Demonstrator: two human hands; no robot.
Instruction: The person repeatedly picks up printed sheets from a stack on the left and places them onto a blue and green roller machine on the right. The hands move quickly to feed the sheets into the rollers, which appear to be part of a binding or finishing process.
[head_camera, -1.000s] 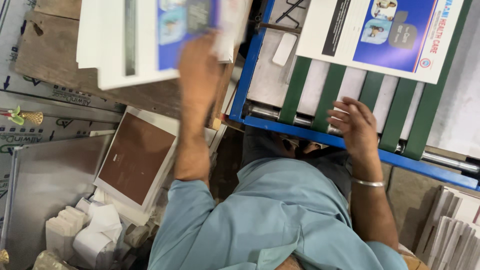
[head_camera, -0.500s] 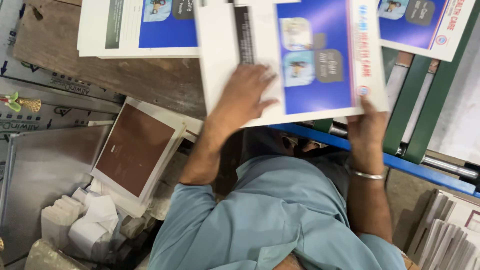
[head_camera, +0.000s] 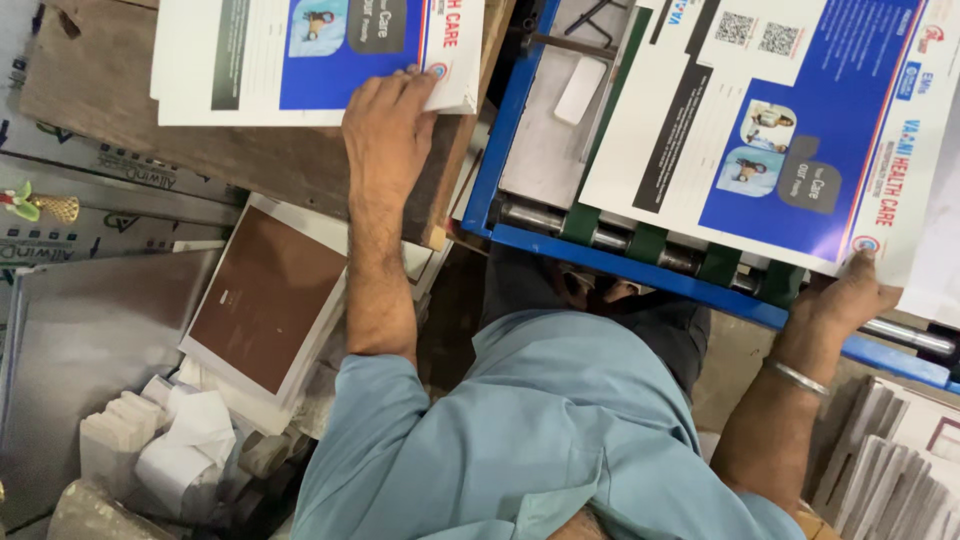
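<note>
My left hand (head_camera: 385, 130) lies flat on the near right corner of a stack of white-and-blue printed sheets (head_camera: 250, 60), fingers spread over the top sheet. The stack rests on a worn wooden board (head_camera: 200, 160). My right hand (head_camera: 840, 300), with a metal bangle (head_camera: 795, 375) on its wrist, pinches the near corner of one printed sheet (head_camera: 760, 120). That sheet lies slanted over the green belts (head_camera: 650, 240) of a blue-framed machine (head_camera: 600, 255).
A brown-faced white pad (head_camera: 265, 295) lies below the board, with grey metal plates (head_camera: 80, 340) to its left. White paper blocks and crumpled paper (head_camera: 150, 445) sit at the lower left. Upright stacks of cards (head_camera: 900, 460) stand at the lower right.
A sheet was lifted off the left stack, carried across to the right and laid on the machine's belts. My left hand went back to the stack; my right hand now holds the sheet's corner.
</note>
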